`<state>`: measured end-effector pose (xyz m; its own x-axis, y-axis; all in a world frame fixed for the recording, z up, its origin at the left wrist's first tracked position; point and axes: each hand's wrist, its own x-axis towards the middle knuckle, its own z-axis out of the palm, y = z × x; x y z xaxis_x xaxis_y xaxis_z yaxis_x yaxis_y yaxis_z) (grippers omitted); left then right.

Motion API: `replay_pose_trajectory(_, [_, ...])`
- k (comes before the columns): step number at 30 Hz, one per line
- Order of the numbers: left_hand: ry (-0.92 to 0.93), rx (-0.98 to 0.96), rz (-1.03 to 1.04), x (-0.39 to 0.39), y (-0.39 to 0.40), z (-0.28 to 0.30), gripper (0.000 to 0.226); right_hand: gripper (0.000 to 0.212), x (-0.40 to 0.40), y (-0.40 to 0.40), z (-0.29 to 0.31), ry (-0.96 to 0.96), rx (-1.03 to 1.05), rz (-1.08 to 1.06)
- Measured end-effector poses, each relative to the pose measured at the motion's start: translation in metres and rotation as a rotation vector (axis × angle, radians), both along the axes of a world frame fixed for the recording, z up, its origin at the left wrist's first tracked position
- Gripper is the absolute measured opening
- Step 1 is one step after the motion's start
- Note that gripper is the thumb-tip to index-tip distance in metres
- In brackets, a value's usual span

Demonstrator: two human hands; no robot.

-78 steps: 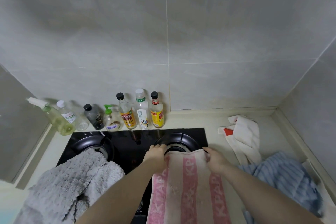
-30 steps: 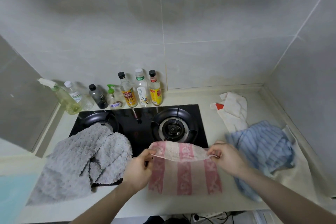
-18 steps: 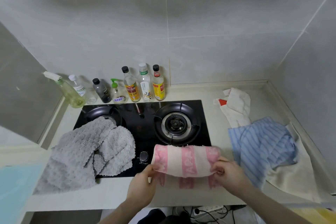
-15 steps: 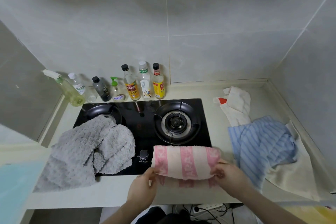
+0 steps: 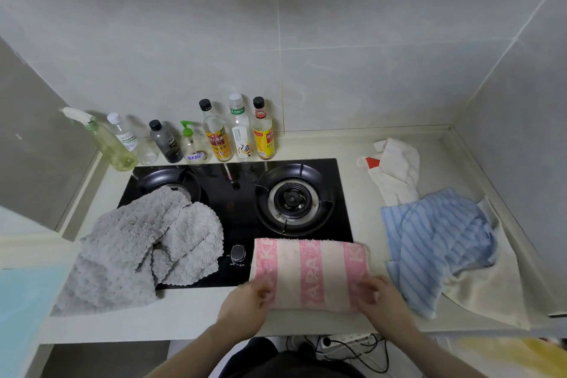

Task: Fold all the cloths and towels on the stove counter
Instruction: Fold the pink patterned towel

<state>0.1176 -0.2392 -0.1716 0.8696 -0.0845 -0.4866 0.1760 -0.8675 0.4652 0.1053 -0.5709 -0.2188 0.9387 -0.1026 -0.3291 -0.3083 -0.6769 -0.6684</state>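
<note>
Gripping pink striped towel (image 5: pixel 310 273) two-handed

A black two-burner gas hob (image 5: pixel 242 193) is set into the pale surface (image 5: pixel 190 316), with a control knob (image 5: pixel 238 253) at its front edge. Behind it, seven bottles (image 5: pixel 216 132) stand in a row against the grey tiled wall (image 5: pixel 276 40). Below the surface, a power strip (image 5: pixel 343 339) with dark cables lies on the floor.

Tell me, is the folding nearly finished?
Not nearly. Nothing looks done yet. The pink striped towel is folded over, with the left hand and right hand holding its near corners. The grey towel, blue striped cloth, white cloth and cream cloth lie crumpled.
</note>
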Motion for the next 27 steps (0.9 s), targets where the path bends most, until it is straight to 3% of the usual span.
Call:
replay_pose_trajectory(2, [-0.05,0.016,-0.088,0.006,-0.011,-0.001,0.044,0.032,0.002,0.003,0.0,0.035,0.014,-0.148])
replay_pose_trajectory(6, [0.12,0.14,-0.316,0.013,-0.028,-0.009,0.068,0.059,0.01,0.002,-0.023,0.124,0.126,-0.232])
replay_pose_trajectory(11, [0.074,0.207,-0.346,0.021,-0.041,-0.008,0.07,0.062,0.021,0.004,-0.027,0.164,0.213,-0.314])
replay_pose_trajectory(17, [0.189,0.238,-0.455,0.028,-0.047,-0.016,0.078,0.042,0.033,0.004,-0.018,0.214,0.245,-0.336])
replay_pose_trajectory(20, [0.14,0.23,-0.437,0.03,-0.054,-0.009,0.068,0.045,0.037,0.005,-0.013,0.242,0.257,-0.34])
replay_pose_trajectory(27, [0.197,0.257,-0.526,0.034,-0.059,-0.007,0.078,0.044,0.042,0.008,-0.005,0.262,0.287,-0.369])
